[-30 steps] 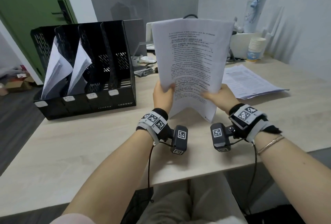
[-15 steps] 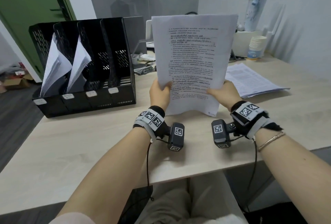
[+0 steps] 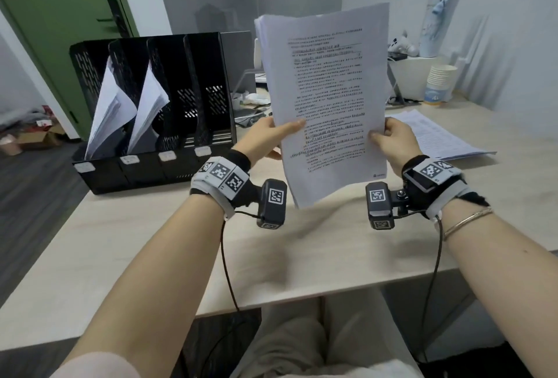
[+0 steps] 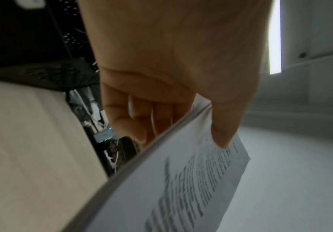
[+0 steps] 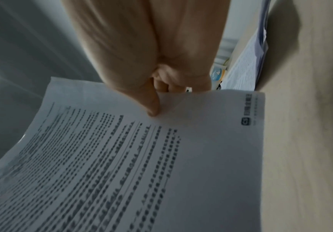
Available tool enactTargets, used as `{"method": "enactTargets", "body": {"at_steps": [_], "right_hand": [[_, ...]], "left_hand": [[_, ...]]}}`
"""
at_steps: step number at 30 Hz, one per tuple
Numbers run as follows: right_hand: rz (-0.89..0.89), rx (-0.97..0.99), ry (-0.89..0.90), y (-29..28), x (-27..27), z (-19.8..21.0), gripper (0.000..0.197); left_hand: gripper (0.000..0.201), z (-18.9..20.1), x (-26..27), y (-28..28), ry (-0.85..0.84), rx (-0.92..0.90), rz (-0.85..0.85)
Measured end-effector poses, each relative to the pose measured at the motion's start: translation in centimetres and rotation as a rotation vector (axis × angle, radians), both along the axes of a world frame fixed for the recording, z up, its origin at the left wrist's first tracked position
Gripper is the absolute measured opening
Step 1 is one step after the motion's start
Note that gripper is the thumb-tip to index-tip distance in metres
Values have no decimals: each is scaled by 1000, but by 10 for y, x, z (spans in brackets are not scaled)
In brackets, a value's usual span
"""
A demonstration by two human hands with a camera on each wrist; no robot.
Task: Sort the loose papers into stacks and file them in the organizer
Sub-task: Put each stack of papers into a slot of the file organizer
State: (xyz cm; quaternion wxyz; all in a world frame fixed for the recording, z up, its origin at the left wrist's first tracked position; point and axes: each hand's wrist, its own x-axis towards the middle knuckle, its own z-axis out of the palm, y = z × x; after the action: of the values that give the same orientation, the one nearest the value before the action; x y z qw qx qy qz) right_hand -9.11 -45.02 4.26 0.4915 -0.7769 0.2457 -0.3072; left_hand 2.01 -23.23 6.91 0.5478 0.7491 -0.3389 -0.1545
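Observation:
I hold a stack of printed white papers (image 3: 329, 100) upright above the desk, its bottom edge clear of the surface. My left hand (image 3: 273, 136) pinches the stack's left edge, thumb on the front (image 4: 223, 135), fingers behind. My right hand (image 3: 389, 139) pinches the right edge, thumb on the printed face (image 5: 151, 103). The black mesh organizer (image 3: 169, 166) stands at the left of the desk; its two left slots hold leaning papers (image 3: 111, 109), and the two right slots look empty. More loose papers (image 3: 437, 136) lie flat on the desk to the right.
Paper cups (image 3: 439, 84), a white box and a tall bottle (image 3: 437, 21) stand at the back right. Small clutter (image 3: 253, 100) sits behind the organizer. The light wooden desk (image 3: 302, 257) runs to its front edge above my lap. A green door (image 3: 57, 15) is at the left.
The stack has risen off the desk and tilted slightly; both hands moved up and a little apart along its side edges. The papers in the organizer have not moved.

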Motion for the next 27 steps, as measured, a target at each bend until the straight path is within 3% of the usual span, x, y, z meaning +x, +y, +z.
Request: {"method": "enactTargets", "body": {"at_steps": [8, 13, 18, 27], "right_hand": [[114, 25, 17, 7, 3, 15, 32], [148, 68, 2, 18, 15, 18, 31], [154, -11, -13, 44, 33, 27, 57], [581, -327, 194, 152, 48, 48, 79]], "left_hand": [[27, 12, -7, 19, -143, 229, -36], [31, 20, -13, 32, -247, 240, 33], [35, 31, -8, 54, -239, 200, 120], [30, 58, 2, 101, -224, 105, 413]]}}
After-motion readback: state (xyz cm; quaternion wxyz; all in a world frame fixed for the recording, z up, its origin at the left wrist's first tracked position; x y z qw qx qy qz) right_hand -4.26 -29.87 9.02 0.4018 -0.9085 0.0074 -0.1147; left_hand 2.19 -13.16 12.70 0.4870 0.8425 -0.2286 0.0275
